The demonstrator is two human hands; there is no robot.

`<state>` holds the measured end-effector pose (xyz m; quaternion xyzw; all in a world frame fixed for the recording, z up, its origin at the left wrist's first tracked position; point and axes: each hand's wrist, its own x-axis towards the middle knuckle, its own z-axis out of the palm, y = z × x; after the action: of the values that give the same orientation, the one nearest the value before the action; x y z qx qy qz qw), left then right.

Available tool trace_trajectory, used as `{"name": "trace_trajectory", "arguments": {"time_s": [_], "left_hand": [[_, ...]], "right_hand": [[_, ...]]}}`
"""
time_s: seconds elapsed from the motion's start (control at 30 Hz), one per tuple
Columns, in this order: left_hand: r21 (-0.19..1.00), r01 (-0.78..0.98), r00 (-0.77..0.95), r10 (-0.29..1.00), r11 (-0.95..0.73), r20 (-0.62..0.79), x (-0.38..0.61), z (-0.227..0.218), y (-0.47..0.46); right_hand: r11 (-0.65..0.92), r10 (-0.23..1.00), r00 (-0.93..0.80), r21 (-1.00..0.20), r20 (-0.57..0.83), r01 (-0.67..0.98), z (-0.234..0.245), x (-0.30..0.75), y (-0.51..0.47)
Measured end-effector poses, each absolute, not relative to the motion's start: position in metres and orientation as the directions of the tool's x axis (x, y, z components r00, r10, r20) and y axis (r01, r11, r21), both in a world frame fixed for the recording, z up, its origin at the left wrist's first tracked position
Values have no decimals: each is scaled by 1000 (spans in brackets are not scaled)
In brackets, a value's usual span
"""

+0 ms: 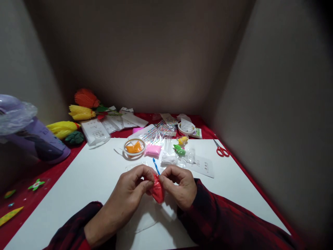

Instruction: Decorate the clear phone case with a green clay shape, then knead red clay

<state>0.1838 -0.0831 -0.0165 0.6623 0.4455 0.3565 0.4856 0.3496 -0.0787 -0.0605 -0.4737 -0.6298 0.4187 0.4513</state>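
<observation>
Between my two hands hangs a small clear packet of red clay (158, 191), held just above the white board. My left hand (134, 185) pinches its upper left edge between thumb and fingers. On the upper right edge, my right hand (179, 184) has a similar pinch. A blue modelling tool (156, 166) lies just beyond the fingertips, its lower end hidden behind them. Past it are a pink clay packet (153, 150), a white clay packet (169, 159), a green one (179, 150) and a yellow one (182, 140).
An orange clay packet (134, 148) sits inside a tape roll (125, 146). Red-handled scissors (221, 151) lie at the right edge of the white board (78, 187). Rhinestone sheets (153, 133) and another tape roll (186, 132) are behind. A purple cup (39, 139) and artificial flowers (84, 98) stand left.
</observation>
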Motion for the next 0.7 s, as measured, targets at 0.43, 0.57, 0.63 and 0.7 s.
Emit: {"name": "trace_trajectory", "arguments": {"time_s": [0.43,0.57,0.63,0.7], "left_hand": [[968,228,300,953,-104,32,183,-15,-85],[957,248,296,952,-148,71,183,-17,-83],[954,257,272,959,-154,82,182,-19,-82],[954,261,271,960,-148,75,182,-20,-82]], "right_hand": [[233,970,-118,-951,212,203,-57,349,-77],[267,963,-101,-926,249,266,-57,348,-78],[348,937,-114,-882,329,318,-56,347,-80],[424,905,-134,-831,403,361,-56,347,-82]]}}
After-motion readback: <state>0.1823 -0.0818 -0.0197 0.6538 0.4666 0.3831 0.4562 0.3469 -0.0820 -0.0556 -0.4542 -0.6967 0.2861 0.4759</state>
